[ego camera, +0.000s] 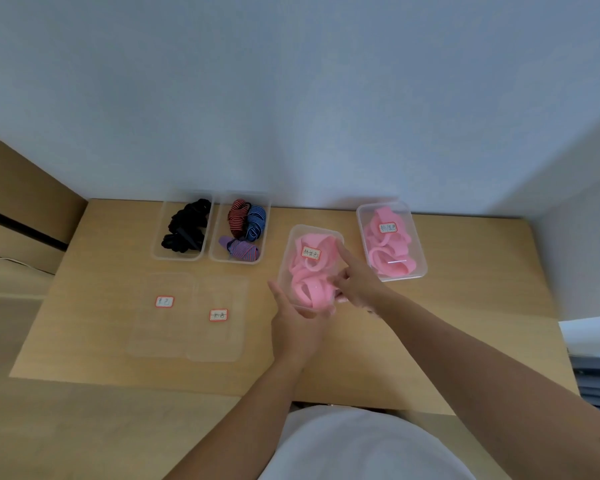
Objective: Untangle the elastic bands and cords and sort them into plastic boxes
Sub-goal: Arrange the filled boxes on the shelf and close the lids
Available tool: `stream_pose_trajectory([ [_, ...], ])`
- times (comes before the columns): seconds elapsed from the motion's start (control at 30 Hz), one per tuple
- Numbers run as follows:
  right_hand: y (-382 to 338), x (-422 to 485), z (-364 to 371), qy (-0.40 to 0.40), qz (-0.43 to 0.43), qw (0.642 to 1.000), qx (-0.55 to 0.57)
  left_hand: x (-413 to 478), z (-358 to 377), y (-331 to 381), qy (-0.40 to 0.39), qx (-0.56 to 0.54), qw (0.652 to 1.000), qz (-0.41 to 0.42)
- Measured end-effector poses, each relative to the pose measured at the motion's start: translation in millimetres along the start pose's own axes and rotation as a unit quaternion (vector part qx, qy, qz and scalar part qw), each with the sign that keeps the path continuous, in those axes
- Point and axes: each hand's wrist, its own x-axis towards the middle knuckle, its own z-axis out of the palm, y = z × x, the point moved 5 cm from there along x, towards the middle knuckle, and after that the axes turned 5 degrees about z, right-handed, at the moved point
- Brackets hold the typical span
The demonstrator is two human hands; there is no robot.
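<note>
Left hand [293, 327] grips the near end of the clear plastic box [284, 271]. The thumb lies up the box's left side and the fingers curl round the front edge.

Right hand [359, 284] is on top of the same box. The index finger is stretched out flat on the labelled lid [311, 253] and the other fingers are bent at the lid's near edge. We can't tell whether they pinch the rim.

Pink elastic bands [312, 291] are inside this box, which sits centre-right on the wooden table [465, 306].

A second lidded box of pink bands [420, 259] is just beyond, to the right.

At the back left, two open boxes stand side by side: black bands [187, 226] in the left one, striped bands [246, 226] in red, blue and purple in the right one.

In front of those, two loose labelled lids [163, 327] lie flat, edges overlapping.
</note>
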Motion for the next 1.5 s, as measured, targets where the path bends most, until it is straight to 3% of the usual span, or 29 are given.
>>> stream_pose_trajectory([
  [0.17, 4.4, -1.8, 3.9, -0.016, 0.021, 0.996, 0.089, 6.2, 3.6, -8.2, 0.026, -0.086, 0.996, -0.009],
  [0.53, 13.5, -0.2, 8.2, -0.044, 0.034, 0.993, 0.104, 10.3, 4.0, -15.4, 0.028, -0.161, 0.986, -0.002],
  [0.6, 11.0, 0.2, 7.5, -0.028, 0.029, 0.997, 0.063, 12.2, 1.6, -15.7, 0.010, -0.159, 0.987, 0.002],
  [0.7, -0.7, 1.0, 4.7, 0.026, 0.019, 0.995, -0.094, 14.3, -2.9, -17.7, -0.024, -0.075, 0.997, 0.022],
  [0.77, -5.8, 1.8, 6.2, 0.088, -0.004, 0.967, -0.238, 14.3, -7.5, -19.5, -0.045, -0.018, 0.998, 0.044],
  [0.83, -10.5, -0.6, 12.2, 0.124, -0.028, 0.941, -0.314, 16.4, -11.6, -22.4, -0.066, -0.002, 0.995, 0.068],
  [0.9, -12.3, -1.5, 16.3, 0.129, -0.040, 0.926, -0.353, 19.2, -16.8, -26.1, -0.069, 0.013, 0.994, 0.088],
  [1.03, -9.8, 0.2, 17.9, 0.134, -0.071, 0.851, -0.503, 20.6, -19.6, -26.5, -0.049, 0.025, 0.994, 0.097],
  [1.17, -8.5, 4.1, 22.3, 0.103, -0.070, 0.836, -0.535, 18.8, -18.5, -25.6, -0.033, 0.006, 0.995, 0.099],
  [1.33, -12.1, 9.8, 29.6, 0.127, -0.094, 0.821, -0.549, 17.6, -21.4, -24.2, -0.009, -0.001, 0.996, 0.087],
  [1.5, -23.3, 22.2, 48.6, 0.130, -0.122, 0.835, -0.520, 19.2, -20.7, -21.6, 0.013, -0.063, 0.996, 0.064],
])
